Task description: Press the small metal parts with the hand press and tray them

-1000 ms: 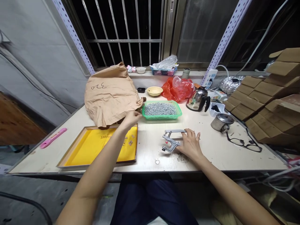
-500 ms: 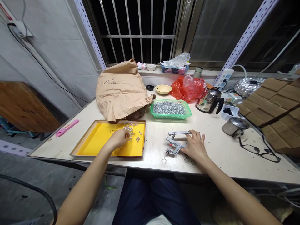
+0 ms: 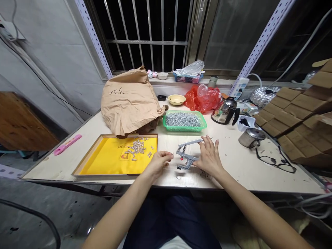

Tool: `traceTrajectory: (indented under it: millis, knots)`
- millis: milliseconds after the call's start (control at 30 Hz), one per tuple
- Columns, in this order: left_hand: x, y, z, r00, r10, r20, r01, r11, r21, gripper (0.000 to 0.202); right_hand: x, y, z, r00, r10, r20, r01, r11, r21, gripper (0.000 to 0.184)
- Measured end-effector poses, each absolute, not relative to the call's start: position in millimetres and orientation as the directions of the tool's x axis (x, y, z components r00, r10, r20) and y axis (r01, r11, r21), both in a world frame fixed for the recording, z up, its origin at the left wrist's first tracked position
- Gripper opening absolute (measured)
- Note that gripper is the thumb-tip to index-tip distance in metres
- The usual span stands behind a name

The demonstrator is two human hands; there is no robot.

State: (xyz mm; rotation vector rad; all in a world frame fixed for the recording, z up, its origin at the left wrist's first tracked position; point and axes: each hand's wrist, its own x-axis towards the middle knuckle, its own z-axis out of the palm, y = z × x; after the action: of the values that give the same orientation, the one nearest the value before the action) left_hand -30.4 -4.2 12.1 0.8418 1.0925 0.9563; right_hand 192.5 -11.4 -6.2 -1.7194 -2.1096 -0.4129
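My right hand (image 3: 211,159) is wrapped round the handles of grey snap-fastener pliers (image 3: 187,162), whose spring-loaded jaws point left and stand apart. Close to those jaws, my left hand (image 3: 159,163) has thumb and index finger pinched on a tiny silvery metal piece (image 3: 172,154), mostly covered by the fingertips. Left of it is a shallow tray (image 3: 88,154) lined with yellow, where a pile of small silvery metal pieces (image 3: 137,146) lies towards the far right corner. A green basket (image 3: 184,128) behind the pliers holds many similar metal pieces.
Behind the tray leans a large brown paper bag (image 3: 127,103). At the back are a cream bowl (image 3: 176,100), a red plastic bag (image 3: 202,100) and a steel kettle (image 3: 225,111). A lidded metal cup (image 3: 251,138), eyeglasses (image 3: 276,162) and stacked cardboard (image 3: 298,117) are to the right.
My left hand has moved right, from the pile in the tray to beside the pliers' jaws, bringing a small metal piece. My right hand keeps the pliers, their upper handle now tilted more.
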Motion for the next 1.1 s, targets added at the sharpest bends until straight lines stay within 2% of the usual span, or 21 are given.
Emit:
traceTrajectory:
  millis: [67,133,500,833,933,1100]
  knots:
    - [-11,-11,4,0.228,0.897,-0.378,-0.304,0.434,0.848,0.02,190,-12,-2,-0.176,0.858,0.482,0.978,0.207,-0.011,0.078]
    - [-2,-15,-2,0.255,0.878,-0.406,-0.333,0.474,0.815,0.019,189,-12,0,-0.176,0.853,0.492,0.978,0.207,-0.009,0.08]
    - [6,-17,-1,0.223,0.819,-0.528,-0.314,0.574,0.757,0.016,190,-12,-2,-0.154,0.855,0.494,0.981,0.191,-0.024,0.083]
    - [5,-17,-8,0.186,0.881,-0.436,-0.256,0.472,0.844,0.011,189,-13,-3,-0.145,0.849,0.507,0.98,0.193,-0.043,0.084]
    - [4,-19,-7,0.189,0.883,-0.43,-0.26,0.467,0.845,0.011,189,-13,0,-0.148,0.833,0.534,0.98,0.197,-0.035,0.075]
    - [0,-21,3,0.213,0.859,-0.465,-0.339,0.511,0.789,0.016,193,-12,2,-0.193,0.847,0.496,0.976,0.217,0.011,0.04]
